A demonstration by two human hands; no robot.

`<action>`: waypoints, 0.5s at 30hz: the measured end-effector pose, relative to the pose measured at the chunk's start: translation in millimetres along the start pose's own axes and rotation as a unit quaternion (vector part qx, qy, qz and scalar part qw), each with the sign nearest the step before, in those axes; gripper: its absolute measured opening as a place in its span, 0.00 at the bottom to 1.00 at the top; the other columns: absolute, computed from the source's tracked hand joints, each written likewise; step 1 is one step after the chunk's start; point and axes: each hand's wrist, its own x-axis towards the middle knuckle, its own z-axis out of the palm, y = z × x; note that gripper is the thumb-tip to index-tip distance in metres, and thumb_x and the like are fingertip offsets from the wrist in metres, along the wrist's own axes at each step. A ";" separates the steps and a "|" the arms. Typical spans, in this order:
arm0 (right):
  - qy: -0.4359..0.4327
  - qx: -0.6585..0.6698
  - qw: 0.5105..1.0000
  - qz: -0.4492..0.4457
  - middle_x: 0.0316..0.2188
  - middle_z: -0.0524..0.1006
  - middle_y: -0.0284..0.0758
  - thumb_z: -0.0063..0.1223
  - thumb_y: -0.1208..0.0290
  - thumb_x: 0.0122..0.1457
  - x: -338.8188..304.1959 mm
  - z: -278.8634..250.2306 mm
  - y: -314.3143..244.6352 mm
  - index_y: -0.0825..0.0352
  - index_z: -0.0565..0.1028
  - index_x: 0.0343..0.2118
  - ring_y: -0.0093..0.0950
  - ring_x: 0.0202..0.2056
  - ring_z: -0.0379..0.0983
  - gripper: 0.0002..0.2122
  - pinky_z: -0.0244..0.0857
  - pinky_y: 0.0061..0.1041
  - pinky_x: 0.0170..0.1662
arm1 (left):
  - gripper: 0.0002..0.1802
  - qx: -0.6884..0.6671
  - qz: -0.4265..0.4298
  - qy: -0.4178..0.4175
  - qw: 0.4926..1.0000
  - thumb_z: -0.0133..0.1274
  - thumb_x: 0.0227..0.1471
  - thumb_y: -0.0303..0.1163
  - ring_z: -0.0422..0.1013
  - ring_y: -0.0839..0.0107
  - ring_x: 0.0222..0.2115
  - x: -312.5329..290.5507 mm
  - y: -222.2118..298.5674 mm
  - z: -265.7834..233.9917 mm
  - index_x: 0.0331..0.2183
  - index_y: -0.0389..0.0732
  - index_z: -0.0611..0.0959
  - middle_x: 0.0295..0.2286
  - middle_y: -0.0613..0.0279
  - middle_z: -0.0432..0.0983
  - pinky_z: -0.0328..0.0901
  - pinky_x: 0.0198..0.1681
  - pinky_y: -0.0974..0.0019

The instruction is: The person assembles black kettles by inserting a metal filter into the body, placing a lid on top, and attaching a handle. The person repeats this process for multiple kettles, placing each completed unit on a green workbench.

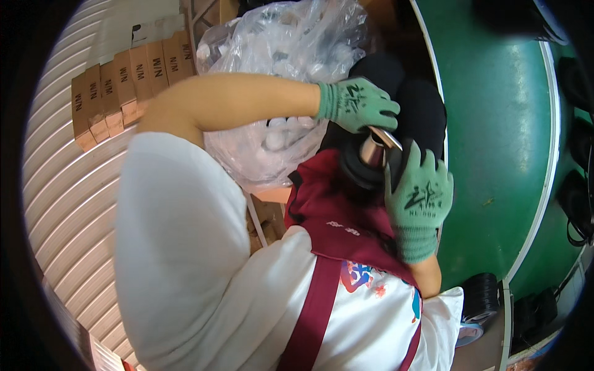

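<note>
The left gloved hand (359,104) has its grip closed on a flat metal strip (386,137), so far as its curled fingers show; the strip slants at the top of a metal collar (371,152). The collar stands on a black round part (357,175), which sits at the person's lap (427,117) between the hands. The right gloved hand (423,191) is beside that part, fingers partly spread; I cannot tell whether its grip is clamped or merely resting. Strip and collar look stiff, smooth and perhaps slippery; the black part seems heavier, best held by its wide rim. Counted left to right: about eight brown boxes (129,86), one clear plastic bag (281,40) of white pieces too jumbled to count, one black part, one collar, one strip.
</note>
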 end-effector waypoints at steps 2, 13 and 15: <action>-0.024 0.001 0.999 0.023 0.33 0.76 0.39 0.58 0.56 0.60 2.1 0.4 3.2 0.65 0.79 0.47 0.39 0.35 0.74 0.19 0.65 0.40 0.39 | 0.28 0.005 -0.008 -0.026 1.000 0.65 0.37 0.39 0.74 0.63 0.38 3.9 0.7 1.1 0.45 0.50 0.81 0.40 0.64 0.73 0.72 0.37 0.58; 0.262 0.457 0.814 0.243 0.40 0.78 0.35 0.48 0.76 0.68 -20.6 35.4 140.2 0.72 0.73 0.54 0.24 0.38 0.72 0.14 0.67 0.24 0.45 | 0.51 -0.193 -0.271 0.245 0.910 0.74 0.38 0.45 0.56 0.43 0.65 -32.1 116.3 -16.5 0.63 0.46 0.72 0.63 0.48 0.62 0.55 0.67 0.44; 0.369 0.397 0.784 0.304 0.36 0.74 0.32 0.48 0.75 0.68 -39.6 51.1 189.3 0.73 0.73 0.53 0.21 0.35 0.67 0.13 0.64 0.22 0.41 | 0.50 -0.191 -0.274 0.221 0.916 0.76 0.35 0.46 0.55 0.40 0.66 -33.3 141.1 15.9 0.61 0.48 0.75 0.62 0.51 0.64 0.57 0.66 0.42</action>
